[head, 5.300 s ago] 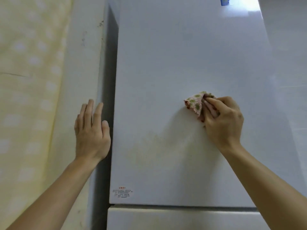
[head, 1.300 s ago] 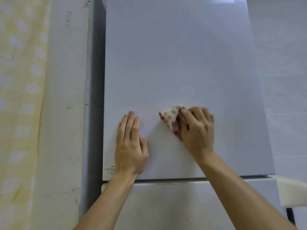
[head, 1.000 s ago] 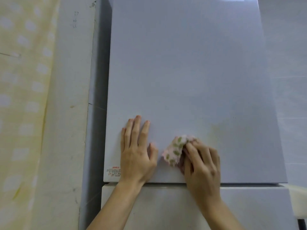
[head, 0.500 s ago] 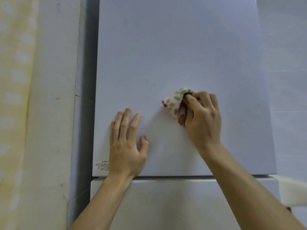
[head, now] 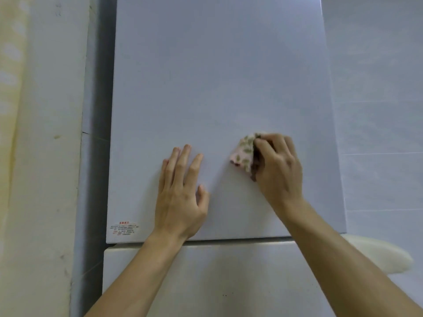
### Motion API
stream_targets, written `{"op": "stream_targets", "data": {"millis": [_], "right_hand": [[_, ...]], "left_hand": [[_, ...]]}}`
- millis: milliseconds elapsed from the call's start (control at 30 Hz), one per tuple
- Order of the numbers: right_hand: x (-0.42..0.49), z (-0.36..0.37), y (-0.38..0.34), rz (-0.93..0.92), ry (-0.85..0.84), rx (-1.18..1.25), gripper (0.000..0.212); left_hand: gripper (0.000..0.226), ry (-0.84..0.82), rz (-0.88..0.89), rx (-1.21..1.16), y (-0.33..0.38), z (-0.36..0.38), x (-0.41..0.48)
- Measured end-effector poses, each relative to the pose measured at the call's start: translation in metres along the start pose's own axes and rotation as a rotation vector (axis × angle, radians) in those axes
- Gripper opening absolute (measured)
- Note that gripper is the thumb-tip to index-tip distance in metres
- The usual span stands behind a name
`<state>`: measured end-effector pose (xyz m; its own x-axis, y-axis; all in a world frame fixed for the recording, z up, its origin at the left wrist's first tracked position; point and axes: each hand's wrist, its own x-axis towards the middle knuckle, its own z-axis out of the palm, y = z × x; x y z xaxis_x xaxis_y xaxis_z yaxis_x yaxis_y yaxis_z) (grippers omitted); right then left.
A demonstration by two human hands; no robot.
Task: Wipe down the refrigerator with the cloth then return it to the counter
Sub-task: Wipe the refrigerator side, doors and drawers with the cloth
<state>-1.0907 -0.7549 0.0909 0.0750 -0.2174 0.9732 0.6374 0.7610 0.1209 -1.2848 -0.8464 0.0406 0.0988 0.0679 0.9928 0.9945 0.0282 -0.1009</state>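
Observation:
The white refrigerator (head: 217, 76) fills the view, with its upper door above a seam and a lower door below. A small folded cloth (head: 243, 154), pink with green spots, is pressed against the upper door's lower middle. My right hand (head: 278, 167) is closed on the cloth, covering its right part. To the left of it, my left hand (head: 180, 193) lies flat on the door with fingers spread, holding nothing.
A small red-and-grey label (head: 124, 228) sits at the upper door's bottom left corner. A cream wall (head: 45, 156) stands to the left of the refrigerator, across a dark gap. Tiled wall (head: 377, 110) lies to the right, and a pale rounded object (head: 384, 255) juts out at lower right.
Over the last second my right hand swept the cloth up from the door's bottom edge, then slightly right. My left hand stayed flat on the door, having moved there from the wall earlier.

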Motion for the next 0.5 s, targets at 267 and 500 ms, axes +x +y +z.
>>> {"op": "stream_targets", "data": {"millis": [267,500], "right_hand": [[-0.097,-0.011,-0.004,0.106,-0.078,-0.040,0.026],[-0.150,-0.037,0.012,0.044,-0.219,0.060,0.045]], "left_hand": [[0.065,-0.021,0.023,0.008,0.021,0.020,0.003],[0.063,-0.023,-0.005,0.008,0.028,0.020,0.004]]}}
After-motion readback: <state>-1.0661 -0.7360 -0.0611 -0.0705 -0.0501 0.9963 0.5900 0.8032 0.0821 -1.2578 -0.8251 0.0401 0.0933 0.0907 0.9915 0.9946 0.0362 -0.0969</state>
